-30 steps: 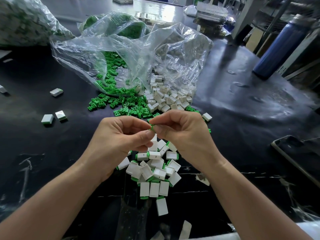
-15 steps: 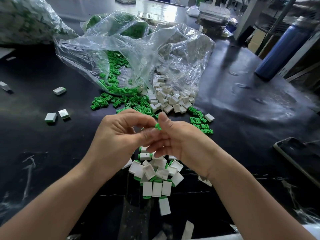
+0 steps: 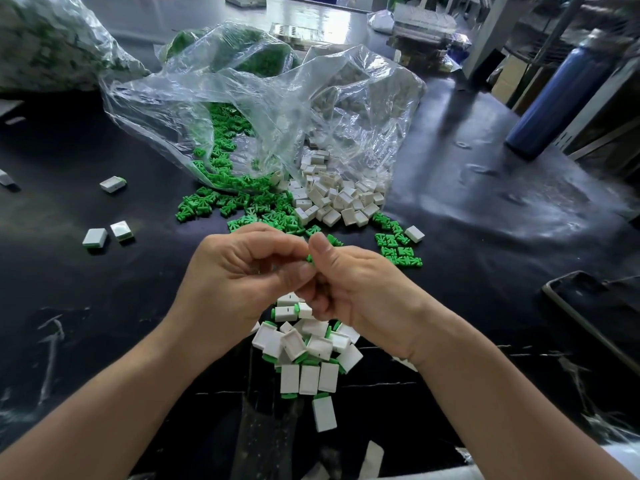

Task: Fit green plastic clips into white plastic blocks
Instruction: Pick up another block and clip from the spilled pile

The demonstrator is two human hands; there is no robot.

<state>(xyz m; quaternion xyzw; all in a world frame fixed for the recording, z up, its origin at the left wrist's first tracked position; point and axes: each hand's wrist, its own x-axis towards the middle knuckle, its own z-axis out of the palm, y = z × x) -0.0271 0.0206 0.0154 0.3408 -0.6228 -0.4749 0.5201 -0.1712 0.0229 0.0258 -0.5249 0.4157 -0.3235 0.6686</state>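
My left hand [image 3: 239,282] and my right hand [image 3: 363,289] meet fingertip to fingertip above the black table. Between them they pinch a small green clip [image 3: 309,259]; only its tip shows, and anything else in the grip is hidden by my fingers. Right below my hands lies a pile of white blocks with green clips fitted [image 3: 304,351]. Farther back, loose green clips [image 3: 242,209] and loose white blocks [image 3: 341,202] spill from a clear plastic bag [image 3: 277,98].
Three stray fitted blocks [image 3: 95,237] lie at the left. More green clips [image 3: 398,247] sit right of my hands. A blue bottle [image 3: 561,98] stands at the far right, and a dark tray's edge [image 3: 588,320] lies at the right.
My right thumb has lifted and my right hand has rolled under, its fingers now tucked beneath my left fingertips. Both hands stay together over the pile.
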